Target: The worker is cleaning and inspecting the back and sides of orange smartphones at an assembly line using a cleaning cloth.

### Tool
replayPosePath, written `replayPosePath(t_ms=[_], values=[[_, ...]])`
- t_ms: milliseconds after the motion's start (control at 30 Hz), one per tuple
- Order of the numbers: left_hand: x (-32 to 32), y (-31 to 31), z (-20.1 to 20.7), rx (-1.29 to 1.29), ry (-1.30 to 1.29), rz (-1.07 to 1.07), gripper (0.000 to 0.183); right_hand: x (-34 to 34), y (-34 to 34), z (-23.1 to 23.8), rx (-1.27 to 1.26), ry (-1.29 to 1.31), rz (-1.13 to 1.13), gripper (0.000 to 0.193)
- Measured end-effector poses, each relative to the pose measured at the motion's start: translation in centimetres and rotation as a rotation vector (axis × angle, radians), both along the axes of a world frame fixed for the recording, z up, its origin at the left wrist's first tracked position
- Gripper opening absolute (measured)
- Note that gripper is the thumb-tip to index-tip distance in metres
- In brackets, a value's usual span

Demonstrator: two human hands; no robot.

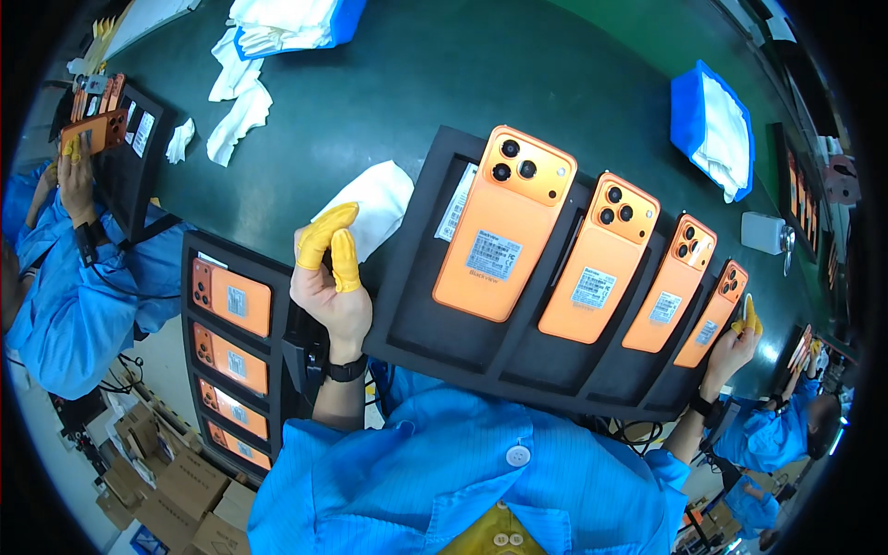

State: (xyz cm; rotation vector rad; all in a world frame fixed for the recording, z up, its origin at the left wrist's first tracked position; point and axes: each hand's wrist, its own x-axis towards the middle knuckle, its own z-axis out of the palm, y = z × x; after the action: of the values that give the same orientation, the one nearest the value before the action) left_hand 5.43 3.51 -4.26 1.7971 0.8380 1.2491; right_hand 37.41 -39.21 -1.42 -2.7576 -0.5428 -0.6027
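Observation:
My left hand [331, 296], with yellow finger covers, is closed in a pinch on a white cloth [381, 199] beside the tray's left end. Just right of it, a black compartment tray [421, 324] sits tilted in front of me. Several orange smartphones lie in it, backs up, each with a pale label; the largest-looking phone [504, 231] is leftmost and the farthest phone [710, 314] is rightmost. Past that right end is my right hand [733, 350], its yellow-covered fingers pinched together around a narrow whitish thing too small to make out.
Another black tray of orange phones [231, 301] stands at my left. Blue bins of white cloths [708, 129] and loose cloths [239, 120] lie on the green table [555, 83]. A co-worker's hand [79, 180] holds a phone at far left; cartons [185, 481] stand below.

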Motion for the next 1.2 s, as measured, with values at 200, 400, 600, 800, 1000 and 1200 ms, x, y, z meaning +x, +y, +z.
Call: replayPosePath(t_ms=[200,400,600,800,1000,1200], values=[[0.0,0.3,-0.3,-0.055,0.042,0.004,0.021,0.1,0.3,0.3,-0.038,-0.054,0.029,0.035],[0.2,0.5,-0.4,-0.059,0.030,0.014,0.020,0.2,0.4,0.1,0.013,-0.006,-0.048,0.032],[0.4,0.4,-0.4,-0.107,-0.058,0.009,0.014,0.5,-0.3,-0.4,0.137,0.037,-0.026,0.032],[-1.9,-0.7,1.2,-0.230,0.043,-0.059,0.023,0.3,-2.5,-1.7,0.533,0.177,-0.052,0.036],[-6.5,-1.8,2.3,-0.329,0.110,-0.025,0.023,-4.7,-5.7,-0.7,0.741,0.299,-0.108,0.032],[-7.0,-2.7,1.4,-0.891,0.151,0.023,0.037,-10.8,-5.6,-0.3,0.910,0.451,-0.218,0.030]])
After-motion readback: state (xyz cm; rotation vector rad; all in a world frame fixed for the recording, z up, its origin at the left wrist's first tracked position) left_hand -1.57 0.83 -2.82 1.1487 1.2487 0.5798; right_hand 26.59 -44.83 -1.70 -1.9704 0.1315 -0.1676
